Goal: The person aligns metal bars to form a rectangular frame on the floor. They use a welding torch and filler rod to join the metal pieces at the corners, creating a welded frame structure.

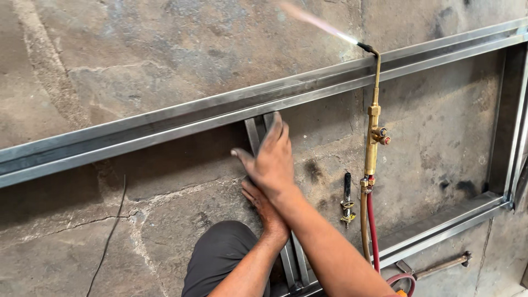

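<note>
Head view is looking down at a short upright steel bar (pixel 254 132) that is standing inside a long steel frame (pixel 181 118) lying on a stone floor (pixel 137 60). The bar is grey and dull, made of two narrow strips side by side; its top end is meeting the long upper rail of the frame, and its lower part is running down toward the lower rail near the picture's bottom edge. The right hand (pixel 270 159) is lying flat over the bar, fingers (pixel 275 129) stretched out and unclenched, pressing on it rather than gripping. The left hand (pixel 263 206) is sitting just below, largely covered by the right forearm; I cannot tell whether its fingers are curled or loose. Both hands are hiding the middle of the bar.

To the right, a brass gas torch (pixel 373 143) is leaning over the upper rail, its flame (pixel 319 22) burning up and to the left. A red hose (pixel 372 225) and a tan hose are trailing from its base. A small dark tool (pixel 347 201) is lying beside it, and a long metal tool (pixel 440 265) is resting outside the lower rail. A dark-trousered knee (pixel 217 256) is showing at the bottom.
</note>
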